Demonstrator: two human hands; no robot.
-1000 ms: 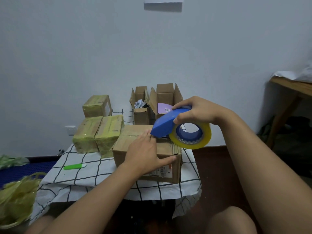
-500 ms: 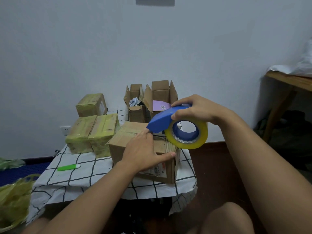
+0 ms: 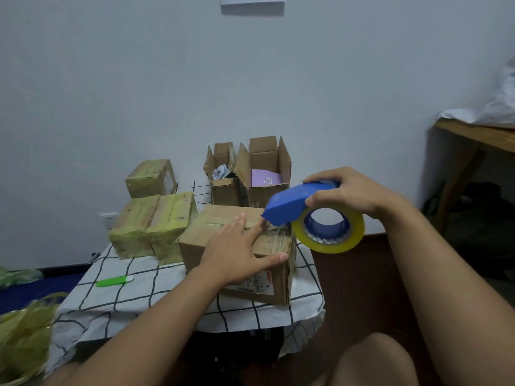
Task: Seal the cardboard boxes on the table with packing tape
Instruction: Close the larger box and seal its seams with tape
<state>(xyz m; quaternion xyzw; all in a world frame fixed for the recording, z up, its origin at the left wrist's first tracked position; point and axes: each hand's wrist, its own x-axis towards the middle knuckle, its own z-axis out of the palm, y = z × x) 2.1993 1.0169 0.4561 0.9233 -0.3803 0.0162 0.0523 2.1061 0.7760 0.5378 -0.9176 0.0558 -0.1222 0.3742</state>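
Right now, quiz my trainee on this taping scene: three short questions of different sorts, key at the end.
1. True or false: the left hand lies flat on top of the closed box at the front.
2. Which does the right hand hold? A) the green cutter B) the blue tape dispenser C) a box flap
3. Fill in: behind the front box, toward the wall, stand ___ open boxes with raised flaps.

Key: 1 true; 2 B; 3 two.
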